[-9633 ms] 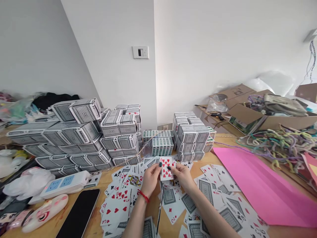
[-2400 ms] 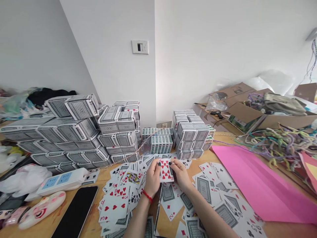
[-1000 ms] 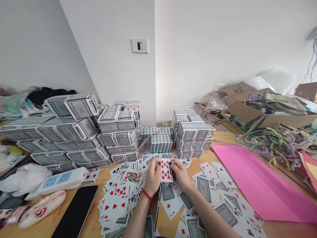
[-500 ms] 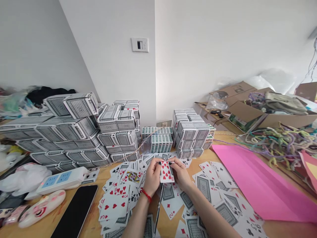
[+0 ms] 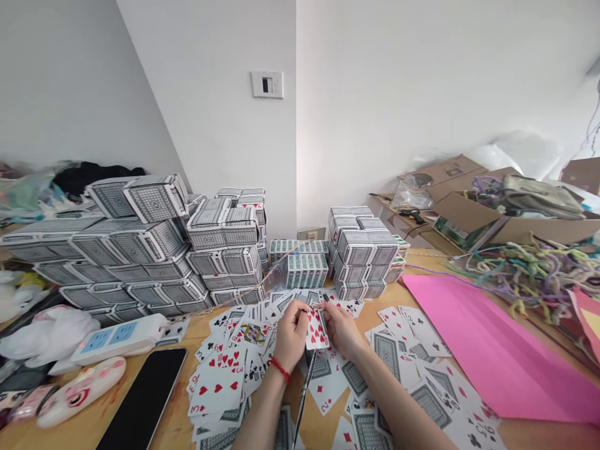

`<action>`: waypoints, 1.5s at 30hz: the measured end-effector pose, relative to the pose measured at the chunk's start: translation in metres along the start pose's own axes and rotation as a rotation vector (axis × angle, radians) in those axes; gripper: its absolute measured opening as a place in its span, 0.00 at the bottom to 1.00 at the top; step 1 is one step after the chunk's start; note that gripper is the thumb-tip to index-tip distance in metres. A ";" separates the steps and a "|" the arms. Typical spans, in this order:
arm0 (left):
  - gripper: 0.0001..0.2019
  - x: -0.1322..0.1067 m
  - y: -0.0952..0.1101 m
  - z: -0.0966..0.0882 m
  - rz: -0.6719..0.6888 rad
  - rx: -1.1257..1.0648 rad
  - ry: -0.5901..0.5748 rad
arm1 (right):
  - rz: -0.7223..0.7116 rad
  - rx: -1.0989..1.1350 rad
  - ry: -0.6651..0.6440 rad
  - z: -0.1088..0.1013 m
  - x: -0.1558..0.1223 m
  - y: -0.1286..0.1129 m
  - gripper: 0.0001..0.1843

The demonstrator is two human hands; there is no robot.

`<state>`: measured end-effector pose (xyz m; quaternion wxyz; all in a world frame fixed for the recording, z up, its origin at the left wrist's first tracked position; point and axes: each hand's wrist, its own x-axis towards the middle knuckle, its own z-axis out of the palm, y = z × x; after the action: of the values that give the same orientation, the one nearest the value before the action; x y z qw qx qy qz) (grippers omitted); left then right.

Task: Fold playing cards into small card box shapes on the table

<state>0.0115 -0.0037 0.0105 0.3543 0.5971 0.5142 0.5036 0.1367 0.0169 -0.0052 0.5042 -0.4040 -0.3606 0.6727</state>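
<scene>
A ten of hearts playing card is held face up between my two hands, its top edge partly covered by fingers. My left hand, with a red bracelet at the wrist, pinches the card's left side. On its right side my right hand grips near the top corner, index finger raised along the edge. Beneath both hands, loose cards lie scattered on the wooden table, among them a two of diamonds and a three of hearts. A thin dark cord runs down between my forearms.
Blocks built from playing cards are stacked at the left, with another stack right of centre. A black phone, a power strip, pink paper, tangled yarn and a cardboard box lie around.
The fingers have shifted along the card's top edge, and my right index finger is now lifted higher. The card sits slightly lower and more tilted.
</scene>
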 end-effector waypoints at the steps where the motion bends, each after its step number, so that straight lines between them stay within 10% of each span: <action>1: 0.06 0.000 0.001 0.000 0.009 0.009 -0.007 | 0.048 0.037 -0.028 -0.001 0.001 0.000 0.15; 8: 0.07 0.000 0.005 0.001 0.040 0.012 -0.049 | 0.103 0.107 -0.199 -0.012 0.004 -0.002 0.16; 23: 0.09 0.005 -0.004 0.005 -0.090 0.049 0.046 | -0.235 -0.235 -0.010 -0.003 0.002 0.011 0.14; 45: 0.10 0.005 -0.011 0.008 -0.077 0.000 0.181 | -0.170 -0.110 -0.140 -0.001 0.001 0.011 0.11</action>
<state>0.0160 0.0041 -0.0011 0.3254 0.5292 0.5666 0.5413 0.1330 0.0159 -0.0156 0.5101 -0.3513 -0.4642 0.6332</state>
